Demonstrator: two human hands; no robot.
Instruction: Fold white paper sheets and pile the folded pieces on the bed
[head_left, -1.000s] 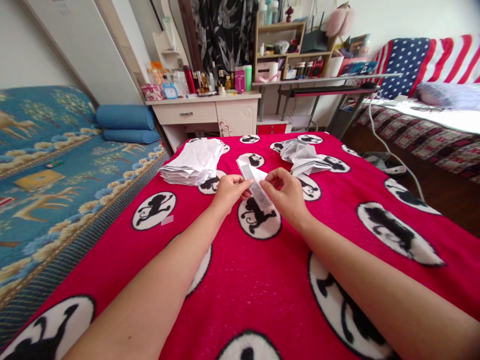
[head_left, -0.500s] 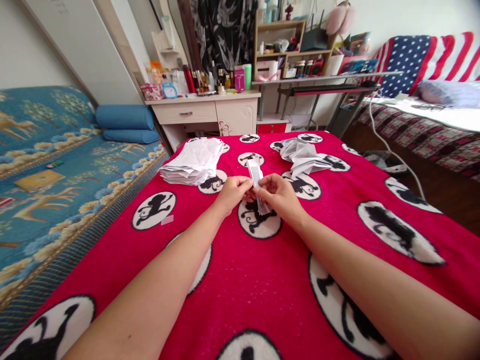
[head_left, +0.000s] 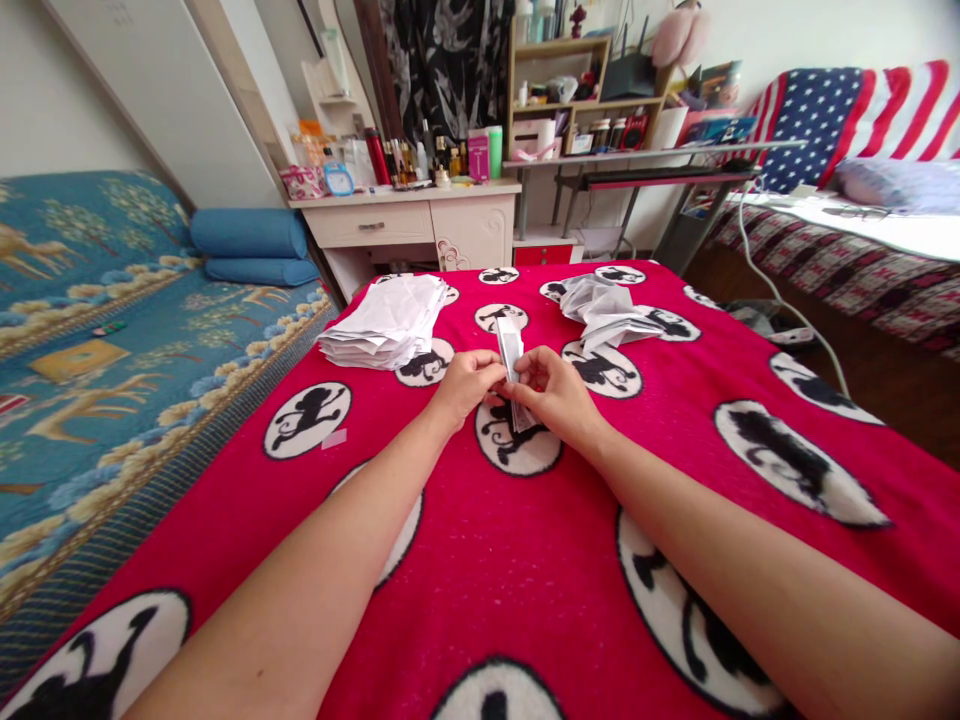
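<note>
Both my hands meet over the middle of a red blanket (head_left: 480, 560) printed with black-and-white monkey patches. My left hand (head_left: 465, 386) and my right hand (head_left: 551, 395) pinch a narrow folded strip of white paper (head_left: 510, 348), which stands nearly on edge between the fingertips. A thick stack of flat white paper sheets (head_left: 388, 322) lies to the far left of my hands. To the far right lies a loose pile of folded or crumpled papers (head_left: 606, 312).
A blue patterned bed (head_left: 112, 330) with blue bolsters runs along the left. Behind stand a white dresser (head_left: 409, 225) crowded with bottles, a wooden shelf unit and a desk. A bed with a flag cover (head_left: 847, 115) and a white cable lie on the right.
The paper strip was lying flatter and wider a second ago. It is now folded narrower and turned upright, with my fingers drawn closer together on it.
</note>
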